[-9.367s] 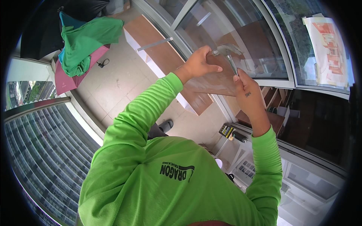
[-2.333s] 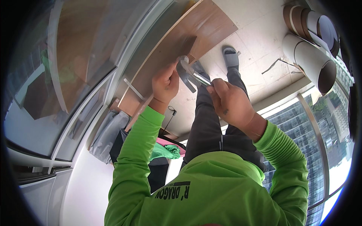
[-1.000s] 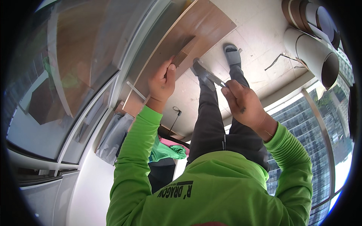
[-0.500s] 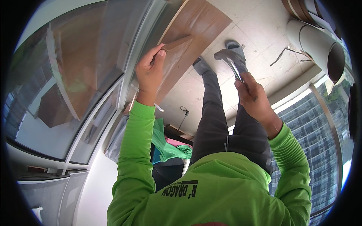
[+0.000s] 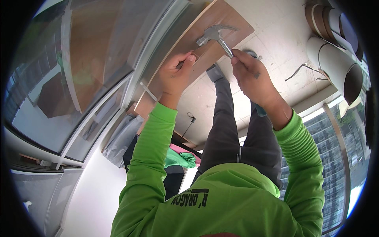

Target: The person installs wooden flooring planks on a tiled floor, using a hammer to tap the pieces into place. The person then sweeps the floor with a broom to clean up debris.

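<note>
Head view: You grip a hammer (image 5: pixel 213 33) in your right hand (image 5: pixel 252 77), its head above a brown board (image 5: pixel 225 15), while your left hand (image 5: pixel 175 76) pinches what looks like a wooden strip (image 5: pixel 201 50).

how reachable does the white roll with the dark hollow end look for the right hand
Probably not reachable: the right hand is closed on the silver metal claw hammer, and the white roll lies well off to its right.

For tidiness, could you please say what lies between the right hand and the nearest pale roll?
The head view shows tiled floor and a thin, dark, bent piece between the right hand and the roll.
</note>
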`<action>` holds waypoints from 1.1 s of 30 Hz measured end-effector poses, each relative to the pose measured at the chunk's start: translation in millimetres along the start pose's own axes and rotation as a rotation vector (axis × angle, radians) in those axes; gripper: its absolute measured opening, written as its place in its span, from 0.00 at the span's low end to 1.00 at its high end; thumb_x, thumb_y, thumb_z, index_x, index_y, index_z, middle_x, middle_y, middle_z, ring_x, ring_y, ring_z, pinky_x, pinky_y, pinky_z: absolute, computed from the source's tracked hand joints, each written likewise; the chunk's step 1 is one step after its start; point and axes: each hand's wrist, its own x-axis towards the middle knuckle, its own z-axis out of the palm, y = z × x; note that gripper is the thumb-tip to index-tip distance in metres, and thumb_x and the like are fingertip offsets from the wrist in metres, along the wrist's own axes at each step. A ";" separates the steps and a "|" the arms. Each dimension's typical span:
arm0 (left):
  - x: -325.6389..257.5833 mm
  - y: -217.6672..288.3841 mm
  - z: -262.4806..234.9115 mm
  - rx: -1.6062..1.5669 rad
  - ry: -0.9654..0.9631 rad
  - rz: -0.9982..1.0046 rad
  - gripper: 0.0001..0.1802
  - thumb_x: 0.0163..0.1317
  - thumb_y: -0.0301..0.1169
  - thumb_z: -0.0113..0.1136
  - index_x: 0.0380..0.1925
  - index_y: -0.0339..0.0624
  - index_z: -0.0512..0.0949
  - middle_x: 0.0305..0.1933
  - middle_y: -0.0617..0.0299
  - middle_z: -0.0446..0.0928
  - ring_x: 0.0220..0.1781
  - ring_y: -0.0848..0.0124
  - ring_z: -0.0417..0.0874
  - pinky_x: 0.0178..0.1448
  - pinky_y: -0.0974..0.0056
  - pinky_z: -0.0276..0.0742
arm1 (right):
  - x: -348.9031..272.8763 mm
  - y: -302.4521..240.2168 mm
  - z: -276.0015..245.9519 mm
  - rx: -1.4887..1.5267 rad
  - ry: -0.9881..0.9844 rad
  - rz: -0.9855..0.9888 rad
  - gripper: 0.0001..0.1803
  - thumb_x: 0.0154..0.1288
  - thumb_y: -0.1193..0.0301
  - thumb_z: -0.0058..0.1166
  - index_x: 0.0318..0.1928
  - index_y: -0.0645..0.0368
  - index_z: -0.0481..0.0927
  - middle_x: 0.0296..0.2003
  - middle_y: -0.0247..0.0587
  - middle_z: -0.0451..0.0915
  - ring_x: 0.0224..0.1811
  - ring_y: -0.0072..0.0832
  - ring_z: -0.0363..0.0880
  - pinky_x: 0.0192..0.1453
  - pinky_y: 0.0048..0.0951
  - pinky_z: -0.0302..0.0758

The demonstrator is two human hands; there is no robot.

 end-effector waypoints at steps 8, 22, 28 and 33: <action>-4.2 -0.8 4.5 0.116 0.049 0.162 0.10 0.60 0.31 0.70 0.39 0.37 0.86 0.32 0.59 0.86 0.31 0.78 0.82 0.39 0.72 0.77 | 2.1 -15.7 -2.1 -0.138 -0.037 -0.045 0.12 0.76 0.70 0.44 0.49 0.64 0.77 0.26 0.51 0.76 0.28 0.35 0.73 0.38 0.32 0.72; 2.5 5.7 -2.6 0.172 0.039 0.154 0.10 0.61 0.33 0.70 0.39 0.39 0.87 0.31 0.57 0.86 0.30 0.77 0.83 0.38 0.71 0.78 | 5.3 -12.2 -0.8 -0.159 -0.054 -0.002 0.13 0.76 0.70 0.43 0.51 0.64 0.77 0.28 0.48 0.78 0.29 0.33 0.75 0.40 0.32 0.73; 1.2 1.8 -0.8 0.145 0.045 0.182 0.11 0.61 0.33 0.70 0.38 0.38 0.87 0.32 0.57 0.86 0.30 0.76 0.83 0.38 0.71 0.78 | 8.0 -4.5 -0.2 -0.271 -0.079 -0.066 0.15 0.77 0.69 0.42 0.55 0.64 0.75 0.22 0.29 0.67 0.20 0.15 0.63 0.24 0.21 0.65; -1.6 3.7 -2.5 0.169 0.059 0.195 0.10 0.61 0.32 0.70 0.38 0.38 0.87 0.31 0.56 0.86 0.30 0.75 0.84 0.37 0.70 0.78 | 10.7 -17.5 -5.5 -0.184 -0.063 0.000 0.16 0.77 0.67 0.41 0.55 0.62 0.76 0.20 0.28 0.66 0.15 0.15 0.62 0.20 0.21 0.64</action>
